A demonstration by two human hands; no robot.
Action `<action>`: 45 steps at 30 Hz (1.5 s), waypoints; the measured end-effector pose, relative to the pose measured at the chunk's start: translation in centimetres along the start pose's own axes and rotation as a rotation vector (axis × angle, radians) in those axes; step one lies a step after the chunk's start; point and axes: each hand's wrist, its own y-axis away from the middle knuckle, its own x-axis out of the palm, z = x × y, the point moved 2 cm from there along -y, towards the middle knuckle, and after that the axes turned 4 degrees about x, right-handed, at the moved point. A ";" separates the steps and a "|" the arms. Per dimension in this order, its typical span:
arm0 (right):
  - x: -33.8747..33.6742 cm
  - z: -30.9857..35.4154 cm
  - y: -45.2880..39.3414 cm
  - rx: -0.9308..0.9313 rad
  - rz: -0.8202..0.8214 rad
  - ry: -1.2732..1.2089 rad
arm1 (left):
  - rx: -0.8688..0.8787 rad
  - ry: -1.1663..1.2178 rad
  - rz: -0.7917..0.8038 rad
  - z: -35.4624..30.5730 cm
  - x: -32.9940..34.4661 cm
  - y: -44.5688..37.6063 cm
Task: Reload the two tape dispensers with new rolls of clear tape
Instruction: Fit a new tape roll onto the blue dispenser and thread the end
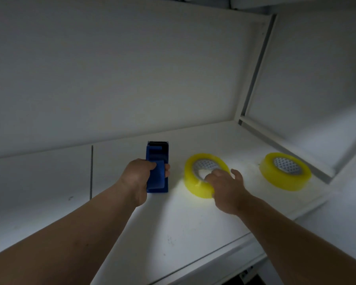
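A blue tape dispenser (157, 161) stands on the white shelf (173, 223), its toothed cutter pointing away from me. My left hand (139, 177) grips it around the middle, thumb on the near side and fingertips showing on the right. To its right lies a yellowish clear tape roll (193, 177), tilted up at its near edge. My right hand (224, 188) pinches that roll's near rim, fingers reaching into the core. A second tape roll (285, 171) lies flat farther right, untouched. Only one dispenser is in view.
The shelf has a white back wall (132, 68) and a right side panel with a metal upright (255, 75). A dark seam (91, 171) runs across the shelf left of the dispenser. The shelf's front edge (203, 262) runs below my arms.
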 end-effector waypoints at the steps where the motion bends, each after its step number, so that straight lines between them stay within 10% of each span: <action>1: -0.3 0.5 -0.2 -0.012 0.045 -0.013 | 0.006 0.001 -0.003 -0.1 -0.2 -0.1; 15: 0.1 4.9 -1.0 0.210 -0.064 -0.193 | 0.070 0.056 -0.097 0.0 -3.8 1.5; 21: -2.3 5.9 1.6 -0.209 -0.402 -0.488 | 0.107 0.172 -0.134 0.0 -3.5 3.0; 29: -4.8 10.0 5.0 -0.523 -0.439 -0.577 | 0.232 0.092 -0.098 -0.8 -3.6 7.8; 40: -4.3 14.7 8.4 -0.598 -0.307 -0.320 | 0.275 0.120 0.001 0.0 -7.6 12.8; 45: -8.1 18.7 9.4 -0.543 -0.487 -0.527 | 0.316 0.105 -0.009 -0.8 -11.7 13.9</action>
